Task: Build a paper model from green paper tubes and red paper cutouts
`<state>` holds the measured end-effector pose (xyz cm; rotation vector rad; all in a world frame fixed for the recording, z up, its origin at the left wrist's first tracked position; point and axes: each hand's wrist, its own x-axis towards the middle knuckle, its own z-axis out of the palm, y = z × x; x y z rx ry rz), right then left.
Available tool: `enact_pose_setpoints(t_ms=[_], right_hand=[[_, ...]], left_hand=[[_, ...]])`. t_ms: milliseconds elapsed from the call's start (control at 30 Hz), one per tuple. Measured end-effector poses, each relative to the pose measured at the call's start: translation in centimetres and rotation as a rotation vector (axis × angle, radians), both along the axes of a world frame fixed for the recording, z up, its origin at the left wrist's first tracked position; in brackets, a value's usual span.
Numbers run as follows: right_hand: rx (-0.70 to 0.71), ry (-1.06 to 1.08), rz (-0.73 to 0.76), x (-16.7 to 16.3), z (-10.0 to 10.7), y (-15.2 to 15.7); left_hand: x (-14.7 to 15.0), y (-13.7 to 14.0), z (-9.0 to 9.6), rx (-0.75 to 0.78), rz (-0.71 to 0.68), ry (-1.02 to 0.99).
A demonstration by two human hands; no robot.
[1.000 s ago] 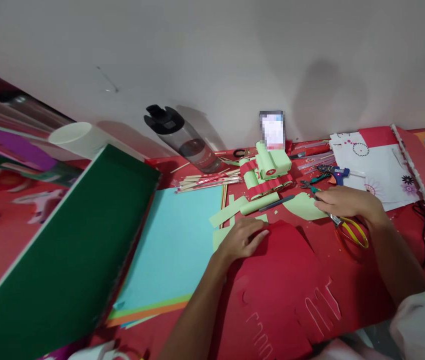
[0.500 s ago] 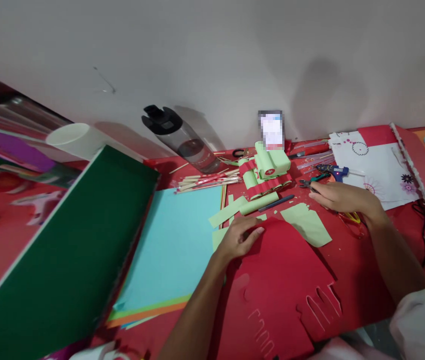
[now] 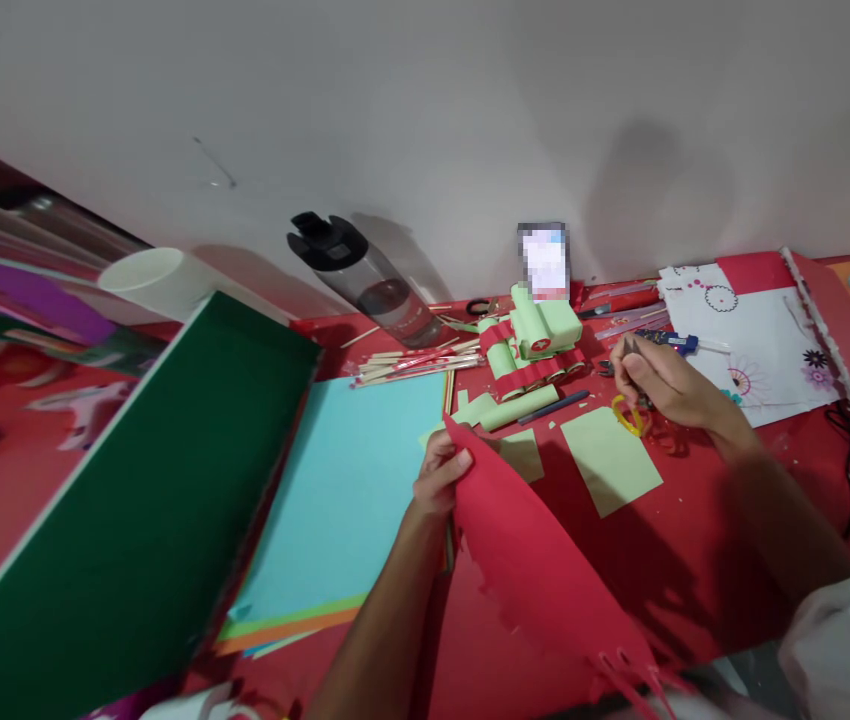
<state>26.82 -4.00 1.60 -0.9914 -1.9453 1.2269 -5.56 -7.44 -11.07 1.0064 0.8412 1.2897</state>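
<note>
My left hand (image 3: 441, 472) pinches the upper corner of a sheet of red paper (image 3: 537, 545), which is lifted and tilted, with cut strips along its lower edge. Closed around the blades of a pair of scissors, my right hand (image 3: 657, 380) is over the right of the table; their yellow handle (image 3: 629, 416) hangs below my fingers. Between the hands lie a pale green paper piece (image 3: 611, 460) and a smaller one (image 3: 522, 455). Behind them are a green paper roll (image 3: 519, 407), a dark pen (image 3: 554, 406) and a green-and-red paper model (image 3: 530, 345).
A phone (image 3: 545, 260) leans on the wall behind the model. A bottle (image 3: 365, 285) and wooden sticks (image 3: 417, 362) are left of it. A green board (image 3: 132, 510) stands beside blue paper sheets (image 3: 350, 480). A blue glue gun (image 3: 676, 343) lies near decorated white paper (image 3: 755, 340).
My left hand has taken hold of the red paper and raised its corner, tilting the sheet. My right hand has picked up the yellow-handled scissors from the table.
</note>
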Motion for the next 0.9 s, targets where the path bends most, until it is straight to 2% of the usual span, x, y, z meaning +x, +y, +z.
enact_pose_setpoints(t_ms=[167, 333, 500, 633, 900], right_hand=[[-0.075, -0.022, 0.094, -0.1, -1.2, 0.7], [-0.241, -0.039, 0.194, 2.1, -1.2, 1.6], [-0.088, -0.277, 0.217, 3.2, -1.5, 2.4], [-0.178, -0.389, 0.257, 3.1, -1.9, 2.5], [-0.242, -0.393, 0.239, 3.5, -2.3, 2.9]], left_hand=[[0.9, 0.1, 1.0, -0.116, 0.122, -0.033], [1.6, 0.2, 1.8, -0.222, 0.235, -0.124], [1.5, 0.3, 1.8, -0.218, 0.262, -0.197], [1.5, 0.3, 1.7, -0.24, 0.27, -0.226], [1.4, 0.5, 1.5, -0.246, 0.291, -0.26]])
